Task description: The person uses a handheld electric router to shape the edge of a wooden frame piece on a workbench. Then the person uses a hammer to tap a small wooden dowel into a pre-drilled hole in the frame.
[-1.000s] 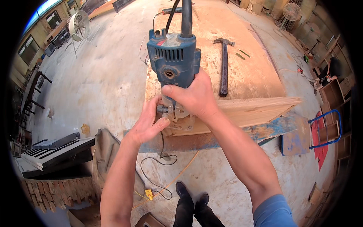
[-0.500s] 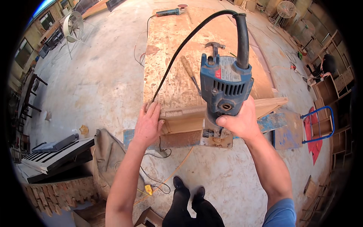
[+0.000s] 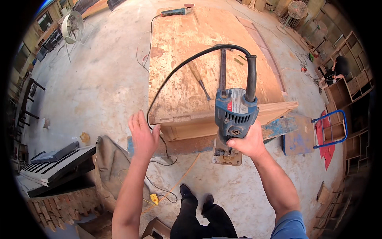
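Note:
My right hand [image 3: 251, 142] wraps round the lower body of a blue trim router [image 3: 237, 104]. Its metal base plate [image 3: 227, 156] hangs just off the near side of a wooden frame piece [image 3: 191, 130], which stands at the workbench's near edge. From the router's top a black cord [image 3: 184, 63] loops left and down past my left hand [image 3: 144, 134]. That hand is open beside the wood's left end, its fingers extended and holding nothing. Behind the wood lie a chisel [image 3: 197, 77] with a wooden handle and a hammer [image 3: 223, 71], its head partly hidden by the cord.
An angle grinder [image 3: 173, 12] lies at the far end of the plywood bench top [image 3: 179, 44]. A blue-handled cart [image 3: 298, 139] stands at right. Cables and a yellow connector [image 3: 154, 198] lie on the floor near my feet. Another person [image 3: 340, 67] is at far right.
The router has come nearer and slightly left, its base now away from the wood's edge. My left hand has left the wood and shifted left. More of the hammer's handle shows.

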Tool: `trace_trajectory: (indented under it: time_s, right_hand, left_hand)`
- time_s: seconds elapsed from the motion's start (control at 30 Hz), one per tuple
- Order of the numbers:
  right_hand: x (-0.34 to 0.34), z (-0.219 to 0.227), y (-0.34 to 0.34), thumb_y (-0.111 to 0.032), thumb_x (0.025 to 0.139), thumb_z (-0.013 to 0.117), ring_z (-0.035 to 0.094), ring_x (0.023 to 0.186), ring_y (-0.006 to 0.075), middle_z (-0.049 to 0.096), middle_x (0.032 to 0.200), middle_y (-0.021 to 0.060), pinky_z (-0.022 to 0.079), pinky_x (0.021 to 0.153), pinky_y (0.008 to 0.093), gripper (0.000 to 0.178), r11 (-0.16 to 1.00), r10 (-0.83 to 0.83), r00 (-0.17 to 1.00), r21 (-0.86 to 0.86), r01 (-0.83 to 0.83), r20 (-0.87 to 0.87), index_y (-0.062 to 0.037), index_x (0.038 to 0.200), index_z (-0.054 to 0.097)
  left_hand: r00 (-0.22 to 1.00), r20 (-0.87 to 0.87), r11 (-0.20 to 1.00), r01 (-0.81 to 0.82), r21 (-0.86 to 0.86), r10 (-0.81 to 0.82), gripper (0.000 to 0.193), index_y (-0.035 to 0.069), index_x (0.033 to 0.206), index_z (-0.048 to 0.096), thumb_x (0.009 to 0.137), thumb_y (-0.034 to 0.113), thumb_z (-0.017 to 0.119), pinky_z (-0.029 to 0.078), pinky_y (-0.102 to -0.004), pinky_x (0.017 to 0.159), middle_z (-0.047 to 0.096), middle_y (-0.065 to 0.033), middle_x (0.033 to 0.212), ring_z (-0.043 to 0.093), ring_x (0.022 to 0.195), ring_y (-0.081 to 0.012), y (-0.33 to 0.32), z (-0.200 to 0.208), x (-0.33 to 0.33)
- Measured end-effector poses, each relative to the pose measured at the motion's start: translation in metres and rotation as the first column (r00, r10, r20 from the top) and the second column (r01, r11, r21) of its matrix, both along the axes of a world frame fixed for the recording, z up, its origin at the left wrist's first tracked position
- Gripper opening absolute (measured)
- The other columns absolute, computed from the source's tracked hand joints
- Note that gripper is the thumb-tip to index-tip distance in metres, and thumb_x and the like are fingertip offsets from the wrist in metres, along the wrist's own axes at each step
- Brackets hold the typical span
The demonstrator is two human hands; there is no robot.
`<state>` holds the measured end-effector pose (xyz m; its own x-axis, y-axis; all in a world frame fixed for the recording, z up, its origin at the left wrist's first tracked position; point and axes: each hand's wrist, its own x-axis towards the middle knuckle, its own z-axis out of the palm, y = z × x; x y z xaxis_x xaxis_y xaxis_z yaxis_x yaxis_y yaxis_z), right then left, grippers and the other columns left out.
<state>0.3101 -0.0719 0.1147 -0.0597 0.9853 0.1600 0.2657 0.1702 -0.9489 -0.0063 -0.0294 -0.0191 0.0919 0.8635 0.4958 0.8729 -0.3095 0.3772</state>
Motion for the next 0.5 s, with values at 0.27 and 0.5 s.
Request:
trace_trajectory:
  time_s: [0.27, 0.5]
  right_hand:
    - [0.019, -0.012, -0.012, -0.03, 0.053, 0.096, 0.068, 0.104, 0.0321, 0.069, 0.116, 0.0157, 0.052, 0.094, 0.0403, 0.082, 0.976, 0.17, 0.973, 0.112, -0.188, 0.157, -0.0009, 0.122, 0.062]
    - [0.002, 0.002, 0.0, -0.026, 0.052, 0.096, 0.068, 0.102, 0.0374, 0.069, 0.11, 0.019, 0.053, 0.09, 0.0428, 0.09, 0.931, 0.337, 0.908, 0.056, -0.361, 0.249, -0.0006, 0.129, 0.056]
  left_hand:
    - [0.985, 0.128, 0.992, 0.122, -0.017, -0.119, 0.08, -0.011, 0.144, 0.036, 0.081, 0.016, 0.077, 0.038, -0.0514, 0.108, 0.048, -0.0294, 0.136, 0.044, 0.127, -0.0458, 0.001, 0.023, 0.032]
    - [0.931, 0.093, 0.927, 0.36, -0.099, -0.352, 0.026, 0.005, 0.115, 0.069, 0.09, 0.013, 0.067, 0.047, -0.0415, 0.098, 0.068, -0.0135, 0.113, 0.06, 0.11, -0.0316, 0.06, 0.034, 0.038]
